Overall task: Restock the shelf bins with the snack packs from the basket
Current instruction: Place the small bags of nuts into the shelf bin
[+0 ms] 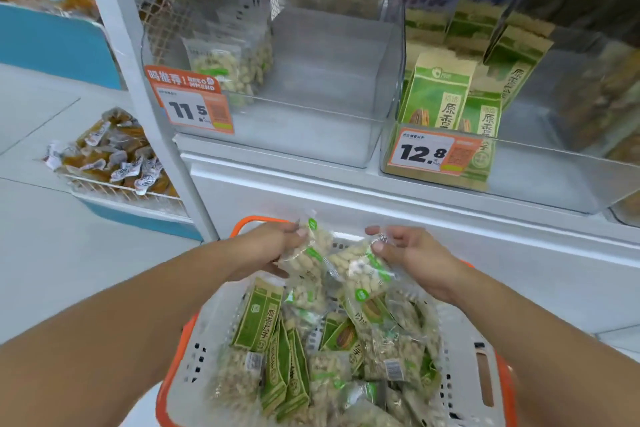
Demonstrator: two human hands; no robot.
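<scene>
A white basket with an orange rim stands below me, full of clear peanut packs and green paper seed packs. My left hand grips a clear peanut pack just above the basket's far end. My right hand pinches the top of another clear peanut pack beside it. On the shelf above, the left clear bin holds a few peanut packs at its left side. The right clear bin holds several green seed packs.
Orange price tags hang on the bins' fronts, reading 11.5 and 12.8. A white shelf post rises on the left. Beyond it a low wire tray holds wrapped brown snacks. A white cabinet front lies behind the basket.
</scene>
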